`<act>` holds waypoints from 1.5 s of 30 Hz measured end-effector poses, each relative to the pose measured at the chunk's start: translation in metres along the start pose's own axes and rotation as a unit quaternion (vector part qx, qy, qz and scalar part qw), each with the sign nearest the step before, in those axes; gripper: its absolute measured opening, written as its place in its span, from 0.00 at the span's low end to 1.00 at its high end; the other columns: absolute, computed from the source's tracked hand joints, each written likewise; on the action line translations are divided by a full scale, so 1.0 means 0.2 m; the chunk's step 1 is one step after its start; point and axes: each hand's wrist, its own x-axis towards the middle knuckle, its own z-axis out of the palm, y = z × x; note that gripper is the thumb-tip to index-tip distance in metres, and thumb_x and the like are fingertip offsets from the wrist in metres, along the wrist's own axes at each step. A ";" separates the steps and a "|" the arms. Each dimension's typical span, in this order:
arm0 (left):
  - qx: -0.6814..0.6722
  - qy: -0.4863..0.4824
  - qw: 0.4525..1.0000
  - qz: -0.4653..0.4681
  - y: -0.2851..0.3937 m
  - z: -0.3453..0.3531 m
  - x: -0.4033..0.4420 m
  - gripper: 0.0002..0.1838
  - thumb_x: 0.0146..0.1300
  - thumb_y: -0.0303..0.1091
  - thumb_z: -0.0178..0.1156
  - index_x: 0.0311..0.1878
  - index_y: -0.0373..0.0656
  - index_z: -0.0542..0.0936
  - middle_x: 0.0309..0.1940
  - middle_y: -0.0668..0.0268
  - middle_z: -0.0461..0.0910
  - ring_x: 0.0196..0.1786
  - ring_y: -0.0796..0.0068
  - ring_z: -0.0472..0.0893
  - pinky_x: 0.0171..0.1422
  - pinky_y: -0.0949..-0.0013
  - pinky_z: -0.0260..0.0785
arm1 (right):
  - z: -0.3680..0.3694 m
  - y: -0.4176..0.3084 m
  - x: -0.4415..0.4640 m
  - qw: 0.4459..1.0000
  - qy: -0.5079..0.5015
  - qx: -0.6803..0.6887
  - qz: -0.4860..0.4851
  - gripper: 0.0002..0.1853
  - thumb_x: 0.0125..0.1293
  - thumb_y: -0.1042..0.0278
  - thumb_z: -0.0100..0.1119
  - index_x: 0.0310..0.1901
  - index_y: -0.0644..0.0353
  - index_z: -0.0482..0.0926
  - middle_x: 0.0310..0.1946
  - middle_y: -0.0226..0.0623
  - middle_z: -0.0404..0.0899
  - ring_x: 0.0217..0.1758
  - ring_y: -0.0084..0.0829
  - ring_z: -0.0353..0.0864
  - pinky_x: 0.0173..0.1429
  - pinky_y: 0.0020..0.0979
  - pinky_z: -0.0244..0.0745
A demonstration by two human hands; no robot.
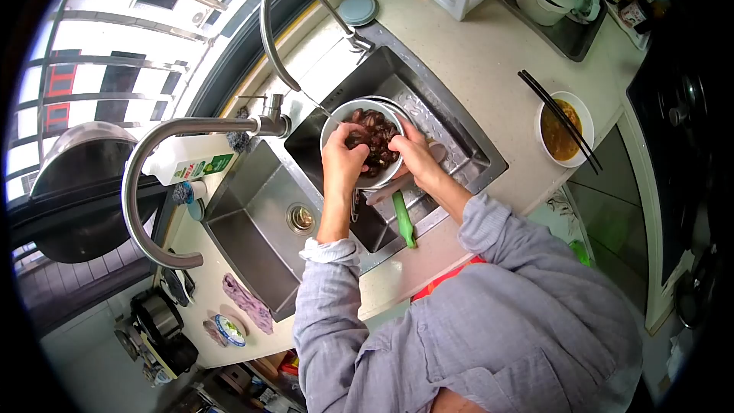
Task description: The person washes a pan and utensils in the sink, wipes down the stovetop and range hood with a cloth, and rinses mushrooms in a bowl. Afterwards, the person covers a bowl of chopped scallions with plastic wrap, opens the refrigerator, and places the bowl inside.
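A white bowl (329, 127) in the right sink basin holds a heap of dark brown, glossy pieces that look like wood ear mushrooms (372, 131). Over its left side, my left hand (344, 154) has its fingers closed on some of the pieces. From the right, my right hand (414, 153) reaches over the rim, thumb and fingers pinched at the pieces; what exactly lies between them is partly hidden. The slim curved faucet (269, 38) has its spout just above the bowl, with a thin stream of water reaching toward the rim.
Beneath the bowl lie a metal-rimmed vessel and a green-handled utensil (403, 219). A larger faucet (138, 176) arches over the left basin (252, 206). On the counter at right, black chopsticks (556, 111) rest across a bowl of soup (585, 116). A white jug (172, 159) stands near the window.
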 end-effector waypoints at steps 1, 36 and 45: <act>-0.036 -0.031 0.999 -0.017 0.01 -0.02 -0.02 0.22 0.43 0.27 0.63 0.47 0.47 0.77 0.47 0.57 0.74 0.46 0.54 0.77 0.49 0.60 0.72 | -0.01 0.00 0.01 1.000 0.004 0.009 0.002 0.33 0.48 0.70 0.47 0.62 0.56 0.63 0.43 0.36 0.73 0.38 0.27 0.76 0.21 0.27 0.77; 0.263 0.046 0.940 0.214 -0.01 0.03 -0.10 0.24 0.43 0.26 0.62 0.49 0.50 0.77 0.52 0.59 0.72 0.55 0.56 0.70 0.56 0.61 0.66 | 0.01 -0.02 -0.01 0.999 0.003 0.037 0.026 0.33 0.45 0.79 0.44 0.60 0.62 0.64 0.46 0.36 0.72 0.46 0.27 0.72 0.48 0.24 0.70; -0.171 0.281 0.944 0.013 -0.17 0.02 -0.17 0.22 0.51 0.25 0.59 0.52 0.39 0.70 0.37 0.62 0.74 0.28 0.74 0.74 0.27 0.75 0.70 | -0.06 0.07 0.08 0.999 0.014 -0.037 -0.006 0.35 0.45 0.75 0.43 0.62 0.58 0.61 0.44 0.40 0.72 0.39 0.33 0.80 0.22 0.31 0.82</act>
